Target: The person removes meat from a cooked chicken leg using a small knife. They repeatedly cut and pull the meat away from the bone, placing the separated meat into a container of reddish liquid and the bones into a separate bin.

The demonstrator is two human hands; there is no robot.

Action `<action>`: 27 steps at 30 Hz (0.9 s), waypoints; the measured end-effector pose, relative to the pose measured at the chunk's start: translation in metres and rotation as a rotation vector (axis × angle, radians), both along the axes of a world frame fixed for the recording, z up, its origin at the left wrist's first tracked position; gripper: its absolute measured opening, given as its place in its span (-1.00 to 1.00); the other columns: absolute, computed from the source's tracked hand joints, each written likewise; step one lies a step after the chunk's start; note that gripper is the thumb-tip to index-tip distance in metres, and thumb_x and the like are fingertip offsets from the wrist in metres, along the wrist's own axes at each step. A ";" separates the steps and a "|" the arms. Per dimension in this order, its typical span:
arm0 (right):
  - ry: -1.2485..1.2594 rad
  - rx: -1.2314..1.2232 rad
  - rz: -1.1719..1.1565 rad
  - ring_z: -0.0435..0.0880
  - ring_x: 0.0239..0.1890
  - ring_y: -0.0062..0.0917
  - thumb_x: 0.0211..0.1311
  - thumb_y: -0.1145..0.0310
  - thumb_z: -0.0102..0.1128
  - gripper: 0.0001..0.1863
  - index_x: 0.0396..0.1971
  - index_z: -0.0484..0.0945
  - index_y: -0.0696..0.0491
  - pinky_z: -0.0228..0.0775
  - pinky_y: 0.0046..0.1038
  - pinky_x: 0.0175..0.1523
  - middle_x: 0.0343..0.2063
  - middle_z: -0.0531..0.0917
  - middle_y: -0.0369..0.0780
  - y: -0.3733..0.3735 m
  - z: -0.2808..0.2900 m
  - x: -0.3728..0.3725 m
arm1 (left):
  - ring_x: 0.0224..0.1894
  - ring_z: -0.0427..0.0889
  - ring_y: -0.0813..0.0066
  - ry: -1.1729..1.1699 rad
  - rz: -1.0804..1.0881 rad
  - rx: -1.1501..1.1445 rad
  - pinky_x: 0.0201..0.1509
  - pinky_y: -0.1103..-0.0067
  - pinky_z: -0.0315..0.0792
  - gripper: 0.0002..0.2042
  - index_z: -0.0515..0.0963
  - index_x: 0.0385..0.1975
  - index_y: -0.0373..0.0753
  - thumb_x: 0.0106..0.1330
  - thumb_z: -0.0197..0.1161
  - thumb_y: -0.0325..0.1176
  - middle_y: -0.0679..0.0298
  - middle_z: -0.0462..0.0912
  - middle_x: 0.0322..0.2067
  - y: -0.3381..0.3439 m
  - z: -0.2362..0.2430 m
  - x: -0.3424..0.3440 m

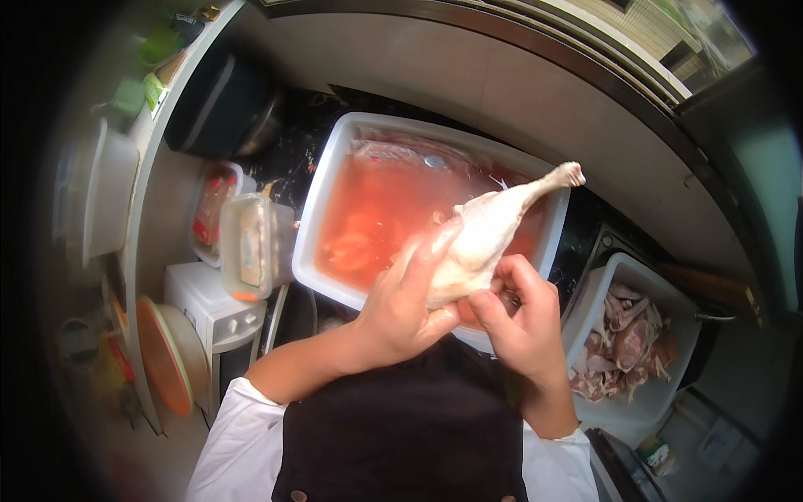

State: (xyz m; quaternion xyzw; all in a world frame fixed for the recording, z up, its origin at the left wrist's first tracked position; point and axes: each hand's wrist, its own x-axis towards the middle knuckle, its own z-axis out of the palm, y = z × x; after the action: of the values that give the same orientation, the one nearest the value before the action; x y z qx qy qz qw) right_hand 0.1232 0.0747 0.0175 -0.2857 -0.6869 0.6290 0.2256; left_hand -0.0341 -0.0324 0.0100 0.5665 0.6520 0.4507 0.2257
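Observation:
A raw, pale poultry leg [483, 236] is held up over a white tub [329, 289] of reddish water, its bony end pointing to the far right. My left hand [410, 289] wraps round the thick end from the left, thumb below and fingers along its side. At the near right edge of the meat, my right hand [523, 314] pinches with thumb and forefinger; its fingertips are partly hidden, so a scrap of skin or flesh between them is hard to make out. Under the cloudy water, pale pieces show dimly at the tub's left.
To the right, a second white tub [617, 266] holds several raw meat pieces [631, 339]. Left of the water tub stand a clear plastic container [251, 243], another with red contents [216, 205] and a white appliance [213, 305]. A wall and window ledge close off the far side.

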 end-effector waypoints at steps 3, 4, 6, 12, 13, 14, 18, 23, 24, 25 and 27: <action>0.036 -0.025 -0.038 0.66 -0.43 -0.62 0.30 0.51 0.19 -0.87 -0.35 0.44 0.25 0.48 -0.49 -0.34 -0.53 0.62 -0.15 -0.002 -0.004 -0.005 | 0.04 0.55 -0.17 0.025 -0.008 0.014 0.11 0.25 0.49 -0.19 0.19 0.41 -0.28 0.08 0.37 -0.52 -0.17 0.43 0.13 -0.001 0.000 0.006; 0.055 -0.039 -0.035 0.66 -0.44 -0.61 0.31 0.51 0.18 -0.86 -0.37 0.43 0.24 0.48 -0.49 -0.34 -0.53 0.62 -0.15 -0.002 -0.006 -0.005 | 0.03 0.56 -0.17 0.021 -0.016 0.016 0.11 0.26 0.49 -0.20 0.21 0.40 -0.28 0.07 0.36 -0.53 -0.17 0.43 0.12 -0.001 0.001 0.006; 0.086 -0.191 0.006 0.66 -0.31 -0.62 0.34 0.49 0.13 -0.86 -0.21 0.48 0.26 0.51 -0.51 -0.23 -0.36 0.65 -0.20 -0.002 -0.010 -0.002 | 0.02 0.56 -0.16 0.019 -0.023 0.018 0.10 0.28 0.50 -0.21 0.23 0.39 -0.29 0.06 0.35 -0.55 -0.17 0.45 0.10 -0.003 0.003 0.002; 0.203 -0.659 -0.013 0.62 -0.16 -0.59 0.35 0.47 0.06 -0.67 0.06 0.45 0.26 0.53 -0.50 -0.08 -0.13 0.62 -0.23 -0.007 -0.029 0.002 | 0.08 0.57 0.18 -0.303 -0.116 0.013 0.15 0.45 0.46 -0.37 0.43 0.26 -0.35 0.08 0.37 -0.57 -0.03 0.51 0.05 -0.001 0.011 -0.011; 0.216 -0.680 -0.059 0.62 -0.18 -0.59 0.34 0.46 0.06 -0.67 0.06 0.44 0.26 0.53 -0.50 -0.10 -0.14 0.62 -0.23 -0.011 -0.031 0.000 | 0.09 0.56 0.24 -0.357 -0.119 0.030 0.16 0.46 0.46 -0.40 0.44 0.24 -0.36 0.10 0.38 -0.56 0.00 0.51 0.06 -0.001 0.012 -0.011; 0.231 -0.715 -0.110 0.62 -0.20 -0.59 0.34 0.46 0.06 -0.66 0.06 0.44 0.26 0.53 -0.50 -0.11 -0.14 0.62 -0.23 -0.015 -0.034 -0.002 | 0.10 0.55 0.30 -0.414 -0.121 0.031 0.16 0.48 0.46 -0.42 0.46 0.22 -0.37 0.12 0.40 -0.55 0.03 0.51 0.06 0.000 0.012 -0.011; 0.304 -0.684 -0.108 0.59 -0.30 -0.62 0.32 0.49 0.00 -0.72 -0.01 0.47 0.24 0.49 -0.51 -0.23 -0.23 0.62 -0.25 -0.024 -0.042 -0.011 | 0.10 0.54 0.41 -0.641 0.045 0.119 0.16 0.50 0.46 -0.47 0.49 0.18 -0.39 0.17 0.44 -0.53 0.11 0.51 0.08 0.007 0.008 -0.002; -0.119 -0.441 0.083 0.56 -0.40 -0.71 0.40 0.39 0.20 -0.84 -0.24 0.53 0.20 0.33 -0.60 -0.39 -0.49 0.61 -0.26 -0.021 -0.023 0.002 | 0.11 0.56 0.42 -0.546 0.021 -0.015 0.19 0.52 0.46 -0.44 0.39 0.22 -0.41 0.17 0.35 -0.62 0.14 0.50 0.06 0.015 0.005 -0.020; -0.048 -0.219 0.051 0.58 -0.40 -0.68 0.34 0.38 0.27 -0.81 -0.23 0.53 0.20 0.37 -0.57 -0.38 -0.45 0.62 -0.23 -0.018 -0.013 0.008 | 0.11 0.56 0.43 -0.546 -0.007 -0.032 0.18 0.52 0.47 -0.44 0.40 0.22 -0.39 0.16 0.32 -0.63 0.13 0.51 0.06 0.015 0.006 -0.023; -0.032 -0.023 -0.016 0.60 -0.40 -0.65 0.29 0.37 0.34 -0.77 -0.22 0.54 0.19 0.40 -0.54 -0.37 -0.42 0.63 -0.20 -0.017 -0.002 0.013 | 0.11 0.56 0.43 -0.555 -0.016 -0.061 0.16 0.53 0.48 -0.44 0.41 0.23 -0.38 0.16 0.29 -0.64 0.12 0.52 0.06 0.015 0.007 -0.024; 0.020 0.426 -0.118 0.64 -0.40 -0.56 0.14 0.31 0.49 -0.63 -0.18 0.55 0.18 0.49 -0.47 -0.32 -0.31 0.64 -0.14 -0.004 0.013 0.017 | 0.12 0.56 0.41 -0.539 -0.065 -0.085 0.16 0.52 0.49 -0.42 0.37 0.26 -0.35 0.17 0.24 -0.65 0.12 0.53 0.06 0.013 0.011 -0.024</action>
State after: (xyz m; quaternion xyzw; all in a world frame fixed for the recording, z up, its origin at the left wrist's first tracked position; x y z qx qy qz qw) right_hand 0.1405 0.0711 0.0303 -0.2650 -0.7840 0.4584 0.3240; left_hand -0.0583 -0.0189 0.0207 0.4369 0.5681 0.5500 0.4287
